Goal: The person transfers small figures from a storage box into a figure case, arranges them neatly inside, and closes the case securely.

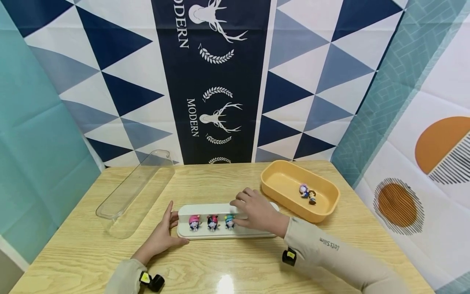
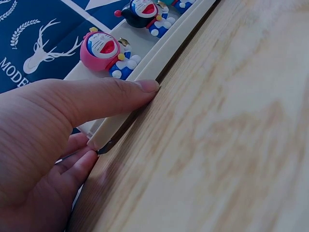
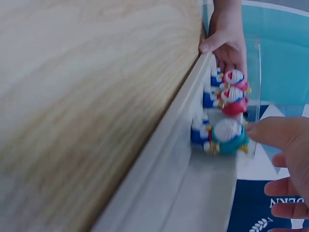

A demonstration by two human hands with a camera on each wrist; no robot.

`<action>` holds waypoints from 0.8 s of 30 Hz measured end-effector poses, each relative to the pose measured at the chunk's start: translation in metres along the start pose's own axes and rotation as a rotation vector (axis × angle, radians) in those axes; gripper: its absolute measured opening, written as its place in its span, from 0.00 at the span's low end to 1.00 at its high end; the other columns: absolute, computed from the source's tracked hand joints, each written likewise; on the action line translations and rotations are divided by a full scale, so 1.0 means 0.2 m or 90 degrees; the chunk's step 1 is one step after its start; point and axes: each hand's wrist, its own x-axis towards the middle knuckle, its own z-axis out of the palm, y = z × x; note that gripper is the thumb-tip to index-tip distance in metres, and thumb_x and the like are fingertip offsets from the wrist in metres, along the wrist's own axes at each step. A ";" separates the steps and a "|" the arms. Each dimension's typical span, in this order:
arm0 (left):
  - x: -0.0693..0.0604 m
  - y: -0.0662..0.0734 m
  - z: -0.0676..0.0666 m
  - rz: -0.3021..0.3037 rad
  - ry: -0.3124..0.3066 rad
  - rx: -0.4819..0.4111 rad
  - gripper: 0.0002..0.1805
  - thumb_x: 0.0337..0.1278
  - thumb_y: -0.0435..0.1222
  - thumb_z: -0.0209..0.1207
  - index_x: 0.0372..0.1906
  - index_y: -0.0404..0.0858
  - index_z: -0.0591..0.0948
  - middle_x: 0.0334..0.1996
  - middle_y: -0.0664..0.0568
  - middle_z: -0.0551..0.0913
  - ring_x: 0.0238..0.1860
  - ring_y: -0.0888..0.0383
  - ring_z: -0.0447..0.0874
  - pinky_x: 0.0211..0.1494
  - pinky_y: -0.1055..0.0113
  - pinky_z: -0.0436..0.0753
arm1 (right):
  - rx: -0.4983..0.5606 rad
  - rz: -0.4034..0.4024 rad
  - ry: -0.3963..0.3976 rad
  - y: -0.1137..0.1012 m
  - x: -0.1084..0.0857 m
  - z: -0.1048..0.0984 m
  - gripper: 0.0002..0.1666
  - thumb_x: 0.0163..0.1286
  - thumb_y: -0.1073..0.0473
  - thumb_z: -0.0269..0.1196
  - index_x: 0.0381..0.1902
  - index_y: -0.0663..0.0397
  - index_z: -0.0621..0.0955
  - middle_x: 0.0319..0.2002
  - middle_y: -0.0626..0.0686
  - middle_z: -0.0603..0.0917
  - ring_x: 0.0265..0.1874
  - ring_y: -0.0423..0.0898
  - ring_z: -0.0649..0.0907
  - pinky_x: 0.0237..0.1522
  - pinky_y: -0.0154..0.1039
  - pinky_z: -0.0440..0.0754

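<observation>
A white stand (image 1: 253, 233) lies lengthwise on the table. Its left half holds three small figures in a row: pink-hooded (image 1: 194, 222), black-and-red (image 1: 212, 223) and teal-hooded (image 1: 229, 221). At the stand's left end, my left hand (image 1: 161, 238) grips it; in the left wrist view the hand (image 2: 48, 116) has its thumb on the front edge and fingers round the corner. My right hand (image 1: 258, 213) is over the right half. In the right wrist view, this hand's (image 3: 289, 154) thumb tip is at the teal figure's (image 3: 228, 136) head, contact unclear, with the other fingers apart from it.
Behind and right of the stand is a yellow tray (image 1: 286, 203) with two small figures (image 1: 304, 190) in it. A clear plastic cover (image 1: 136, 196) lies at the back left. Patterned cloth hangs behind the table (image 1: 191, 265) and on both sides.
</observation>
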 end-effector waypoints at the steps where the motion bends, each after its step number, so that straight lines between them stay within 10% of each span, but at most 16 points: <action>1: 0.00 0.00 0.00 0.000 0.002 -0.002 0.74 0.35 0.27 0.80 0.77 0.27 0.34 0.63 0.32 0.70 0.63 0.37 0.70 0.69 0.48 0.69 | -0.006 -0.006 0.005 0.02 0.00 -0.01 0.25 0.60 0.41 0.72 0.48 0.49 0.83 0.42 0.49 0.82 0.43 0.48 0.77 0.41 0.42 0.80; 24: 0.01 0.02 0.00 -0.019 -0.004 -0.021 0.74 0.35 0.28 0.80 0.77 0.29 0.33 0.64 0.32 0.68 0.65 0.37 0.69 0.72 0.47 0.65 | -0.108 0.012 0.040 0.49 -0.02 -0.24 0.28 0.57 0.50 0.75 0.51 0.57 0.81 0.43 0.56 0.82 0.43 0.56 0.77 0.43 0.51 0.78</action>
